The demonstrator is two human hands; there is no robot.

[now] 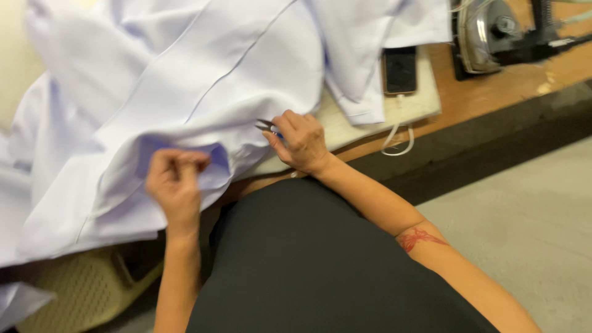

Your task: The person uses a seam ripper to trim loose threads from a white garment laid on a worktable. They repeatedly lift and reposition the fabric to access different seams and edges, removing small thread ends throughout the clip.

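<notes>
The left hand [174, 185] is pinched shut on a fold of the white garment [185, 80], thumb and fingers drawn together around a small bunch of cloth near the hem, so the fabric puckers into a pocket just to the right of the knuckles. The right hand [300, 140] is curled closed around a pair of small thread snips [266, 126], whose dark metal tips stick out to the left of the fingers and lie against the garment's edge (whether the blades are parted is too blurred to tell). The two hands sit near each other, with the lifted fold of cloth between them.

From there the garment spreads up and to the left, covering most of the padded ironing surface [419, 98] and hanging over its near edge toward the person's lap in dark clothing. To the right of the cloth, a phone [399, 69] lies face up on the pad, partly tucked under a corner of fabric, with a white cable [398, 139] looping off the pad's near edge. Farther right, an iron [487, 34] rests on the wooden table [493, 92], well apart from both hands. The table's near edge runs diagonally down to the left; beyond it lies bare grey floor [530, 209]. A pale woven basket [80, 290] sits below the left hand, under the hanging cloth.
</notes>
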